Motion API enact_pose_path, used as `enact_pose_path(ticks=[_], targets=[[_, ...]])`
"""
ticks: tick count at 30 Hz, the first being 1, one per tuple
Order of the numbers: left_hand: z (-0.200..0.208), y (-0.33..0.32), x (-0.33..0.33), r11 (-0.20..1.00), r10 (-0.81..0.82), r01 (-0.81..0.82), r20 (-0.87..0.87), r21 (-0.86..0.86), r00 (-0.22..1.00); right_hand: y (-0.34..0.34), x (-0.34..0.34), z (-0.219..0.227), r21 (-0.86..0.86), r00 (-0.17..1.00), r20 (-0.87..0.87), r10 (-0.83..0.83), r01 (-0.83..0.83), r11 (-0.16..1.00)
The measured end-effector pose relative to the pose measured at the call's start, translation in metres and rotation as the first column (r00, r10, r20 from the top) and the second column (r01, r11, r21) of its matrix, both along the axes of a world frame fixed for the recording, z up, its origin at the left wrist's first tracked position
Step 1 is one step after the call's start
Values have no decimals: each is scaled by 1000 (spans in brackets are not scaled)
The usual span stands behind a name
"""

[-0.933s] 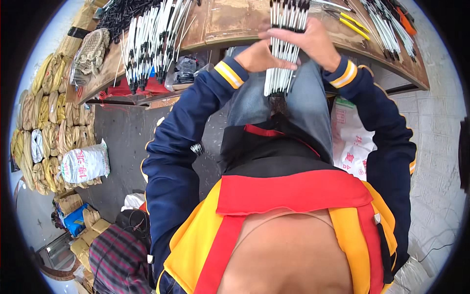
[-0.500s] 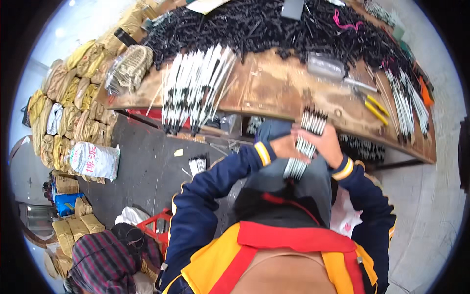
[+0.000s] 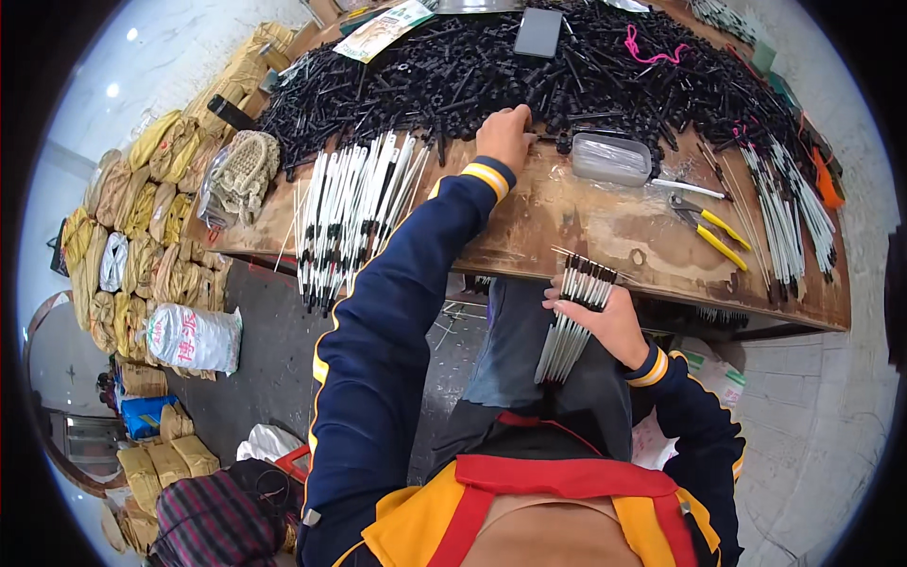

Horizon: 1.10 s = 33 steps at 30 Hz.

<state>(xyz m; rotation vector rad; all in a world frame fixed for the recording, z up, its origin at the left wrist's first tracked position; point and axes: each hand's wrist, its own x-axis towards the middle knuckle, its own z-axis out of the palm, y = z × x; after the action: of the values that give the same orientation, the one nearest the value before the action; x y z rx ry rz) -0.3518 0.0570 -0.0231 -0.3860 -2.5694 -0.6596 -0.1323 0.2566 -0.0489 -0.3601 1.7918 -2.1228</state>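
Observation:
At the near edge of a wide heap of small black plastic parts point(image 3: 425, 104), my left hand point(image 3: 504, 139) is reached out with its fingers curled down. Those fingertips are partly hidden, so what they grip does not show. A slim dark piece lies beside them. Over my lap, my right hand point(image 3: 609, 321) is wrapped round a bundle of thin white rods point(image 3: 563, 348). Black fittings sit near the upper ends of these rods, just below the table's front edge.
On the wooden table point(image 3: 529, 217) lie a fan of white rods point(image 3: 354, 198), a clear plastic box point(image 3: 611, 158), yellow-handled pliers point(image 3: 720, 236) and more rods point(image 3: 779, 217) at the right. A phone point(image 3: 538, 33) rests on the heap. Wrapped bundles point(image 3: 151, 236) are stacked at the left.
My left hand has left the rod bundle and reached forward to the black heap. My right hand still holds the bundle, now slightly lower in view.

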Motion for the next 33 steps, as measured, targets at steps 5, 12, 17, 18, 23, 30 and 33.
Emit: enact_pose_path(ticks=[5,12,17,18,23,30,33], targets=[[-17,-18,-24,981,51,-32,92,-193,994,-8,6,4,-8,999,-23,47,-47,999],[35,-9,140,653,-466,170,215,738,858,1,-1,0,-13,997,-57,57,-57,998],[6,-16,195,272,-562,-47,198,961,803,-8,-1,6,-36,991,-9,133,-133,990],[3,-15,197,153,-593,-93,166,984,788,-9,-1,6,-42,989,4,148,-147,988],[-4,-12,194,8,-696,-94,73,996,714,-10,2,5,18,989,-20,145,-144,989],[-18,-13,185,-118,-745,-162,20,980,667,-11,3,10,14,992,30,119,-120,993],[-24,-15,182,-118,-749,-176,29,977,662,-10,-2,10,13,992,29,124,-125,992]])
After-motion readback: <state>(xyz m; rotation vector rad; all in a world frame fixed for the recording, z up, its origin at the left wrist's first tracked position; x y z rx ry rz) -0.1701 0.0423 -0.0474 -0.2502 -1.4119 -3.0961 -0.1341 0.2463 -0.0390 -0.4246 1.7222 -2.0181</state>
